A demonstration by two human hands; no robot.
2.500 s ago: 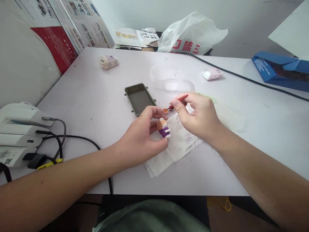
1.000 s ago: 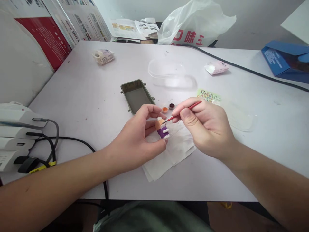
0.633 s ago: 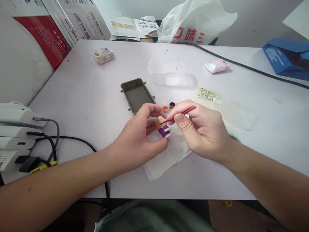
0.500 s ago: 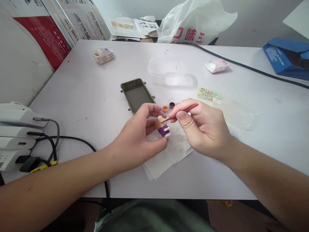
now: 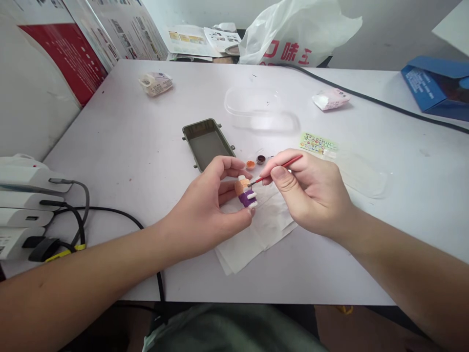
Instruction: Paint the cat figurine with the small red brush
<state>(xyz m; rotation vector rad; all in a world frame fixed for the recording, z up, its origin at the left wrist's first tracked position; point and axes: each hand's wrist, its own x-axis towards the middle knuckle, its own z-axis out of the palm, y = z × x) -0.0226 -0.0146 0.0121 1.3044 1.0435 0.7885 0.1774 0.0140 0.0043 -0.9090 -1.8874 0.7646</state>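
1. I take twelve o'clock as the far edge of the table [image 5: 139, 146]; all directions below are read on this clock.

2. The left hand [image 5: 208, 210] is closed around a small figurine [image 5: 246, 197]; the thumb is at its lower end and the fingers are behind its left side and near its top; from the palm, the figurine lies toward two or three o'clock, raised above the white tissues [image 5: 256, 239].

3. The long axis of the figurine runs from eleven o'clock, where the white top is, to five o'clock, where the other white end is; the orange part is above, the purple part is below.

4. The right hand [image 5: 311, 188] pinches a thin red brush [image 5: 289, 163] between thumb and fingers; from this hand, the figurine lies toward nine o'clock, well within the reach of the brush.

5. The brush axis goes from two o'clock at the handle end to eight o'clock at the tip, so it crosses the figurine's axis at a wide angle; the tip is at the orange part; if it is touching or only very close, I cannot tell.

6. The left hand is the nearer one, as it touches the figurine directly; from the figurine, the orange pot [image 5: 250, 165] is at twelve o'clock and the dark pot [image 5: 261, 160] at one o'clock.
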